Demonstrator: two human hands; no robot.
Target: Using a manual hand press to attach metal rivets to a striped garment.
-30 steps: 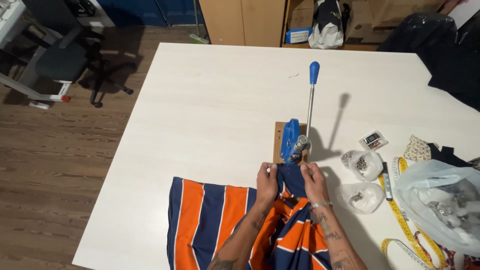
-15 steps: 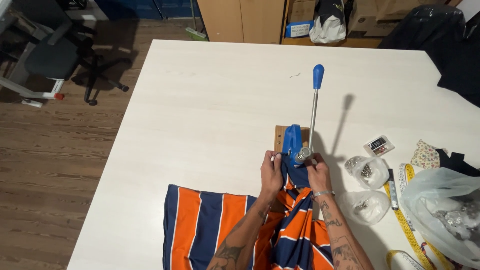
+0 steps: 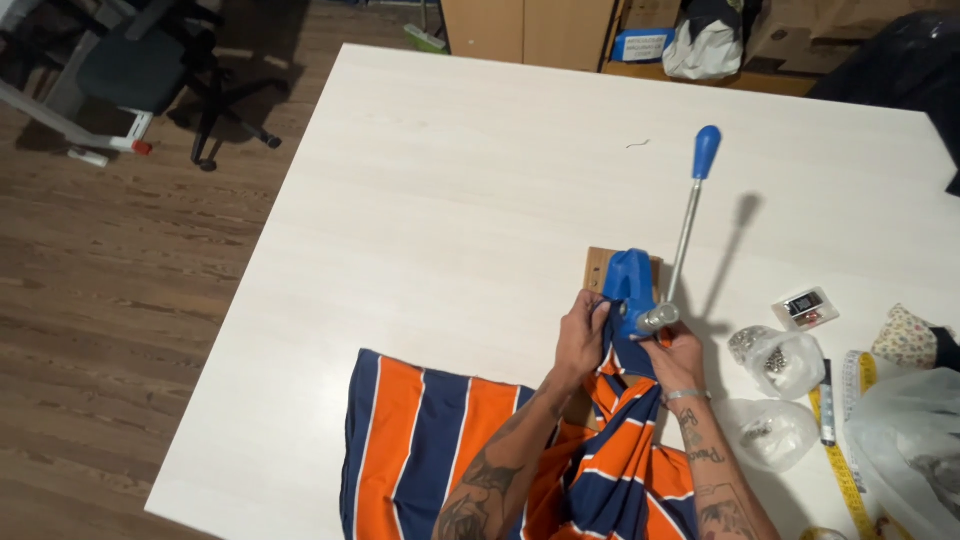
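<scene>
Your left hand and right hand both pinch the striped shirt at the blue hand press, fabric trailing near and left across the white table.

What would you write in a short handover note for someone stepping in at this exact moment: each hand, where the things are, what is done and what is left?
Left hand: pinching the striped orange and navy garment at the blue hand press.
Right hand: gripping the same fabric beside the press head.
Press: on its wooden base, lever raised, nobody holding it.
Bags of metal fittings and a yellow tape measure: to the right on the white table.
Done: fabric fed under the press.
Left: lever not yet pulled down.
</scene>
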